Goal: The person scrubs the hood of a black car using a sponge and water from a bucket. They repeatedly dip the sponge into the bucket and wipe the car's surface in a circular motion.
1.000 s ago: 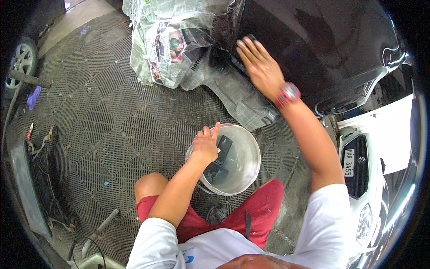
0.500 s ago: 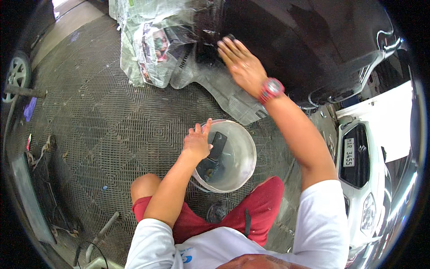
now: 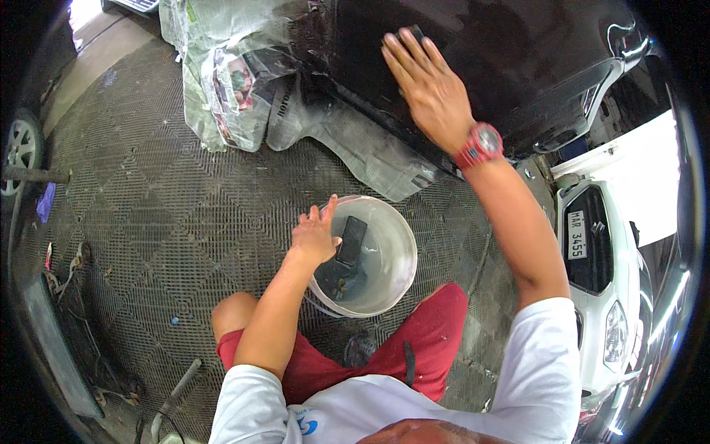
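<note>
My right hand [image 3: 438, 100] lies flat on the dark car panel [image 3: 510, 66], fingers stretched out, a red watch [image 3: 481, 144] on its wrist. Under the fingers is a thin dark piece, seemingly sandpaper [image 3: 416, 32]; only its edge shows past the fingertips. Down at the left side of a whitish bucket [image 3: 403, 281], my left hand [image 3: 313, 238] rests across the rim with fingers spread and the thumb on the inner side. Inside the bucket, a dark rectangular block [image 3: 351, 240] sits in shallow cloudy water beside some small bits.
Newspaper and plastic masking [image 3: 222, 81] hang along the car's lower left edge. A white car [image 3: 603, 296] stands at right. A patterned grey mat [image 3: 170, 214] covers the floor; a metal bar [image 3: 59, 344] and a bent pipe [image 3: 174, 399] are at lower left.
My right hand has slid right and farther up the panel with the dark piece. My left hand stays at the bucket rim; the whole view has shifted slightly.
</note>
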### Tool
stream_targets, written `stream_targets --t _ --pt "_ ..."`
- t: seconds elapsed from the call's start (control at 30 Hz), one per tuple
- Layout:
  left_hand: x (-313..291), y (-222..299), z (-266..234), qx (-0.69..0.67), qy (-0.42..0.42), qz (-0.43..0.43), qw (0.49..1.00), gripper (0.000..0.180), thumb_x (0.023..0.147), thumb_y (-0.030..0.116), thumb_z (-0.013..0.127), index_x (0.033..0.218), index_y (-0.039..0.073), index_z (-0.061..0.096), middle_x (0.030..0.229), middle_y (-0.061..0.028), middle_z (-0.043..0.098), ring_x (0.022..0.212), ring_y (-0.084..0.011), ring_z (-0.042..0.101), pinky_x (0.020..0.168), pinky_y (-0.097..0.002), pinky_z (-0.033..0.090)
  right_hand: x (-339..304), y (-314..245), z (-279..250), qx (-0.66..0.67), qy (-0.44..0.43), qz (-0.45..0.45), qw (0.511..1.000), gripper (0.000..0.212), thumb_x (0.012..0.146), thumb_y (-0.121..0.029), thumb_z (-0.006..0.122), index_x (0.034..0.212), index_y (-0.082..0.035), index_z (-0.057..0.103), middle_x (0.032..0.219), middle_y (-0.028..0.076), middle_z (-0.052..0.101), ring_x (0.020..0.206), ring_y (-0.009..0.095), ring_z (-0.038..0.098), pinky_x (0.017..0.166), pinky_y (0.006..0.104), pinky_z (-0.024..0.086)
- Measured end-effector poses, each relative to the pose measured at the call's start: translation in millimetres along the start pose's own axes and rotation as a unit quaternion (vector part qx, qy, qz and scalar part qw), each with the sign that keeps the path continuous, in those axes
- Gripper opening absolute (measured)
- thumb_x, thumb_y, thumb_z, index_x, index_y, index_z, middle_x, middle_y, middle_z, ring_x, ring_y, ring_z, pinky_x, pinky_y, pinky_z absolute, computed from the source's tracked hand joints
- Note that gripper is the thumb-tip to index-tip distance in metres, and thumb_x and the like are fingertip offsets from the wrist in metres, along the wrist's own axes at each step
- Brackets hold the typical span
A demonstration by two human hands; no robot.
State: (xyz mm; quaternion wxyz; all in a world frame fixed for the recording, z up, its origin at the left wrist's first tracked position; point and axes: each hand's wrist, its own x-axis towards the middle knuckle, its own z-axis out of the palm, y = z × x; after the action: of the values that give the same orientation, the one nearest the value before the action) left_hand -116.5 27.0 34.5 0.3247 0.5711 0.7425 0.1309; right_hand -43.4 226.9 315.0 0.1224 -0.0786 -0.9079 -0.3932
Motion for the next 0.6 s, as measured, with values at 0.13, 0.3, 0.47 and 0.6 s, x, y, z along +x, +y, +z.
stream_targets --t 0.13,0.3,0.47,0.6 --pt "-4.4 -5.2 -8.1 0.002 0.008 -0.004 1.000 0.112 0.096 0.041 0.079 0.175 0.028 0.000 0.158 -0.0241 0.045 0.138 -0.0482 0.054 0.109 -0.0589 0.053 -37.0 -10.4 -2.9 0.012 -0.029 0.010 0.999 0.061 0.096 -0.009 0.054 0.156 0.003 0.051 0.170 0.015 0.043 0.161 0.030 0.035 0.133 0.0474 0.026" --pt "-0.3 -4.7 -7.2 0.014 -0.004 0.003 1.000 0.113 0.095 0.042 0.079 0.175 0.026 0.000 0.158 -0.0245 0.046 0.136 -0.0480 0.055 0.106 -0.0554 0.056 -94.4 0.2 -12.4 0.039 -0.086 -0.003 0.995 0.067 0.093 -0.006 0.059 0.159 0.000 0.048 0.172 0.013 0.041 0.163 0.030 0.032 0.133 0.0486 0.026" --pt "-2.8 4.5 -7.7 0.020 -0.005 -0.001 1.000 0.112 0.096 0.043 0.077 0.175 0.027 -0.001 0.162 -0.0270 0.042 0.140 -0.0495 0.053 0.109 -0.0575 0.054 6.1 29.9 -31.9 -0.024 0.033 0.043 0.998 0.065 0.096 -0.011 0.063 0.158 -0.001 0.050 0.169 0.014 0.045 0.161 0.031 0.035 0.132 0.0488 0.028" --pt "-2.1 -6.1 -7.3 0.026 0.009 -0.014 1.000 0.113 0.095 0.044 0.078 0.175 0.026 0.000 0.163 -0.0264 0.042 0.139 -0.0474 0.054 0.108 -0.0539 0.055 -48.0 21.4 -25.6 -0.021 -0.018 0.043 0.999 0.068 0.094 -0.010 0.065 0.159 -0.001 0.048 0.170 0.014 0.043 0.161 0.031 0.034 0.133 0.0495 0.027"
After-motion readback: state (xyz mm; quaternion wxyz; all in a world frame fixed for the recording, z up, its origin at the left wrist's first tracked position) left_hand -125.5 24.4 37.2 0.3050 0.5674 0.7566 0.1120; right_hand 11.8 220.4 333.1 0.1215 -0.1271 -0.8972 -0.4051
